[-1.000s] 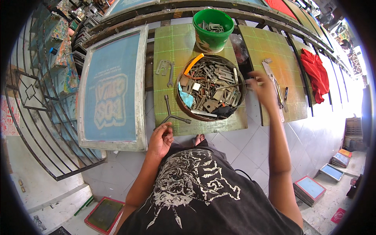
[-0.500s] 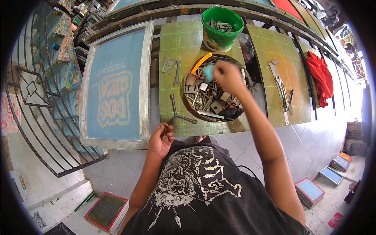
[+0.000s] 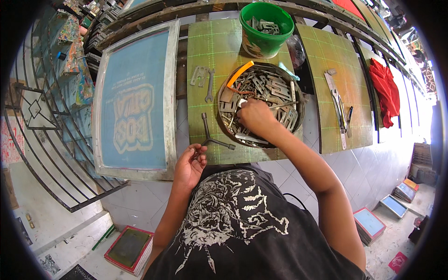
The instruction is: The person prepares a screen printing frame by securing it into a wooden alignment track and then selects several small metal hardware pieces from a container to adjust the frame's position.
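My right hand [image 3: 256, 117] is down in a round bin [image 3: 301, 116] of loose metal parts. Its fingers are closed among the pieces beside a small white block [image 3: 241, 102]; what they grip is hidden. At the table's front edge my left hand [image 3: 190, 164] has curled fingers around one leg of a three-way socket wrench [image 3: 210, 138], whose other two legs rest on the board. An orange strip [image 3: 240, 73] leans on the bin's rim. A light-blue piece [image 3: 289, 72] lies at the rim's far right.
Behind the bin stands a green bucket [image 3: 266, 39] of metal pieces. An open-end wrench [image 3: 210, 86] and slotted plates [image 3: 199, 76] lie left of it. A framed screen [image 3: 133, 100] is further left. Tools [image 3: 338, 105] and a red cloth [image 3: 383, 93] are at the right.
My right hand has moved from the bin's far right toward me and left, into the metal parts. It has let go of the light-blue piece, now at the rim. My left hand stays put.
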The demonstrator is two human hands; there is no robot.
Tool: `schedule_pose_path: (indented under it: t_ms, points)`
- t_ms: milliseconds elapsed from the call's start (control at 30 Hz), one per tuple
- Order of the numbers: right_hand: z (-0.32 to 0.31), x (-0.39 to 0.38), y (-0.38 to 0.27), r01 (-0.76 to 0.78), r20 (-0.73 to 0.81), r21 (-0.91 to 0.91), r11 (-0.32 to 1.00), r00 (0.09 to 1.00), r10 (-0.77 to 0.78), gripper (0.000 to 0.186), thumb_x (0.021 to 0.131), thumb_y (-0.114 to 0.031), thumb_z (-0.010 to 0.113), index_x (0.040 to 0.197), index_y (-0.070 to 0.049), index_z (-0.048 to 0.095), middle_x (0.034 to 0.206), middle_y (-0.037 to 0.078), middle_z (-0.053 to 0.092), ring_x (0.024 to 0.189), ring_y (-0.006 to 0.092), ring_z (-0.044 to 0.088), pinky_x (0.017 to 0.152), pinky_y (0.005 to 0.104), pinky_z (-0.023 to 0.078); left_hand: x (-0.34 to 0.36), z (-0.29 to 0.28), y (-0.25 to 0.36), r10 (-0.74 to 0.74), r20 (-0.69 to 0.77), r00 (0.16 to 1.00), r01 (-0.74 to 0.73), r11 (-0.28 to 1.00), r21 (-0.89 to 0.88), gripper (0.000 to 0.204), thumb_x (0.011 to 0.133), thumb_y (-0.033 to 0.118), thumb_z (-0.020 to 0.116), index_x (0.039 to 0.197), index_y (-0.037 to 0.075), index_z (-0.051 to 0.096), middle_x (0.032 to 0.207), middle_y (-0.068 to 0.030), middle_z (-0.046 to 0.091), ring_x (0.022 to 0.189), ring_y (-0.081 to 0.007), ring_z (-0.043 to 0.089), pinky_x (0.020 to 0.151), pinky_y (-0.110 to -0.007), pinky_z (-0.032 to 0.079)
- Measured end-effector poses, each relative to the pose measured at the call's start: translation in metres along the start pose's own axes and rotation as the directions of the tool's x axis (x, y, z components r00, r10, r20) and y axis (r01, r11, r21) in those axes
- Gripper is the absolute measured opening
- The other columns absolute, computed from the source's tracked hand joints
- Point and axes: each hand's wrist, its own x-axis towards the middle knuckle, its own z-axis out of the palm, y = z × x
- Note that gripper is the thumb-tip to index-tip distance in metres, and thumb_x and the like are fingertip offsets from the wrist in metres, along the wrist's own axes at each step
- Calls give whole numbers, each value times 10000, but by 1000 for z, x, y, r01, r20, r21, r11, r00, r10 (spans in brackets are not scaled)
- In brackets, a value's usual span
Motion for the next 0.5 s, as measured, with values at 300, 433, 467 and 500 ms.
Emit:
schedule_pose_path:
  t_ms: [300, 433, 467, 500]
  points:
    - [4, -1, -14, 82, -2, -74, 994, 997, -82, 106, 745, -125, 593, 750, -91, 694, 849, 46, 638, 887, 213, 613, 783, 341, 468, 10, 24, 17, -44, 106, 993, 65, 977, -202, 399, 983, 216, 372, 1248, -76, 434, 1319, -223, 489, 1281, -327, 453, 1057, -423, 421]
    - [10, 0, -13, 78, 19, -77, 994, 997, -76, 97, 744, -122, 593, 754, -96, 686, 849, 43, 636, 894, 213, 612, 774, 338, 473, 11, 25, 21, -40, 95, 995, 56, 983, -177, 393, 982, 208, 367, 1238, -80, 443, 1310, -224, 496, 1275, -328, 459, 1066, -428, 414]
    - [12, 0, -12, 78, 15, -79, 994, 997, -77, 97, 744, -121, 591, 755, -97, 685, 847, 44, 636, 894, 215, 612, 775, 339, 474, 12, 25, 21, -41, 92, 995, 57, 982, -179, 388, 981, 203, 369, 1234, -81, 445, 1306, -223, 499, 1268, -328, 466, 1064, -427, 417]
    - [14, 0, -10, 78, 11, -80, 994, 997, -77, 96, 745, -119, 590, 757, -97, 683, 845, 45, 635, 895, 216, 611, 776, 341, 475, 13, 25, 21, -43, 91, 995, 59, 982, -181, 384, 980, 199, 371, 1229, -83, 448, 1301, -221, 503, 1262, -328, 473, 1062, -426, 420]
